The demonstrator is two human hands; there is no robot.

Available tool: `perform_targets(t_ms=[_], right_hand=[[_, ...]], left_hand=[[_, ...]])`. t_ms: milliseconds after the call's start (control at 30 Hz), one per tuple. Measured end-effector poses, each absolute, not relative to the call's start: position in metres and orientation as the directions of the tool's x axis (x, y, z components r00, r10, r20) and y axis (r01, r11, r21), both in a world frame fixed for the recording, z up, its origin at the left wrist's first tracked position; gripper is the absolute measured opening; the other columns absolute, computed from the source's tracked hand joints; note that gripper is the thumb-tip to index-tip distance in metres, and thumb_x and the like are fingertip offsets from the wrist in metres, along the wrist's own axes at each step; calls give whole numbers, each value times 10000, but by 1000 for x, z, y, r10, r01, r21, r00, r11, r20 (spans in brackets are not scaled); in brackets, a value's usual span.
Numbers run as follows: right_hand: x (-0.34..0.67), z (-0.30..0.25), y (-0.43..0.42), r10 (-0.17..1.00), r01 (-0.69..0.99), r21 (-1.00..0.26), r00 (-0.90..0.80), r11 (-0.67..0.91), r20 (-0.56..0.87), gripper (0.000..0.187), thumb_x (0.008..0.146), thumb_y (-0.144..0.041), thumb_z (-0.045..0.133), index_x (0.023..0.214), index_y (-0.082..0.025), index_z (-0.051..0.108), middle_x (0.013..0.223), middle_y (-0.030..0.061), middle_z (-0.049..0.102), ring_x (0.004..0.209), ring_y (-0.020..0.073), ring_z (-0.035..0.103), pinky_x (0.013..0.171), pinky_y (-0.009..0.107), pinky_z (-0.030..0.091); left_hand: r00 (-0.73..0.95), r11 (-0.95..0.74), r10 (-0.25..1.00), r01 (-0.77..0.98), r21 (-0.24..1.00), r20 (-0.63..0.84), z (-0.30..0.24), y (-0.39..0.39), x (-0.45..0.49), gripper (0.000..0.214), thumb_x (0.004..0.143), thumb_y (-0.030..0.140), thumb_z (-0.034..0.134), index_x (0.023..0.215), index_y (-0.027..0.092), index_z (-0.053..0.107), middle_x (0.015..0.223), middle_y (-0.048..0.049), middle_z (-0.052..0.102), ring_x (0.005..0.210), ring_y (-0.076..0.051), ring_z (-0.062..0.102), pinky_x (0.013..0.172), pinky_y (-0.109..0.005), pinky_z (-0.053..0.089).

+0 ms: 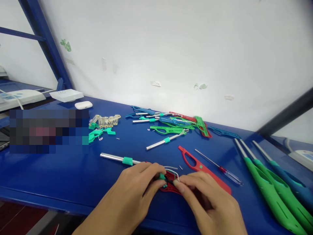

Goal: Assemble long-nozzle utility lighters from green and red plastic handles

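Note:
An opened red gas lighter shell (171,188) lies between my hands, its metal tube (112,158) with a teal collar (127,161) pointing left. My left hand (144,186) is closed round the shell, thumb and fingers at a teal piece (161,176) inside it. My right hand (207,195) pinches at the shell's right part, by a black part (169,180) and a thin white wire (172,171). My fingers partly hide the inside. The loose red shell half (210,176) lies just behind my right hand, beside a screwdriver (222,169).
Whole green lighters (271,189) and a blue lighter (283,176) lie at the right. Several shell halves and tubes are heaped by the wall, including a green half (168,130). Clear fuel tanks (107,121) and teal pieces (94,134) are left. A white case (83,105) stands behind.

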State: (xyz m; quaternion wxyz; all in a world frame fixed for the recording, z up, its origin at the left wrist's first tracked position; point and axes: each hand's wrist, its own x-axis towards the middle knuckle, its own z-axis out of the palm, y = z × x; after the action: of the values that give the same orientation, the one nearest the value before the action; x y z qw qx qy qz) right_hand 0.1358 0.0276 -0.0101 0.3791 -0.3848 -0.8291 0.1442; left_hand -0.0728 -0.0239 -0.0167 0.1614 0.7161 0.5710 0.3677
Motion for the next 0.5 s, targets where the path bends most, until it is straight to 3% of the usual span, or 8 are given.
perform_targets(t_ms=[267, 500], right_hand=[[135, -8, 24, 788, 502, -610, -325, 613, 524, 93, 963, -348, 688, 896, -312, 741, 768, -97, 768, 608, 74, 718, 625, 89, 545], [132, -5, 21, 775, 472, -615, -366, 631, 515, 69, 944, -330, 718, 889, -320, 759, 792, -101, 780, 603, 76, 703, 595, 117, 543]], left_hand=[[-14, -285, 920, 664, 692, 392, -9, -25, -75, 200, 1015, 216, 629, 1123, 383, 648, 1071, 133, 761, 947, -114, 718, 877, -211, 486], [-104, -190, 949, 563, 804, 297, 2, -24, -73, 89, 1004, 277, 620, 980, 309, 700, 812, 107, 741, 659, -101, 659, 654, -211, 479]])
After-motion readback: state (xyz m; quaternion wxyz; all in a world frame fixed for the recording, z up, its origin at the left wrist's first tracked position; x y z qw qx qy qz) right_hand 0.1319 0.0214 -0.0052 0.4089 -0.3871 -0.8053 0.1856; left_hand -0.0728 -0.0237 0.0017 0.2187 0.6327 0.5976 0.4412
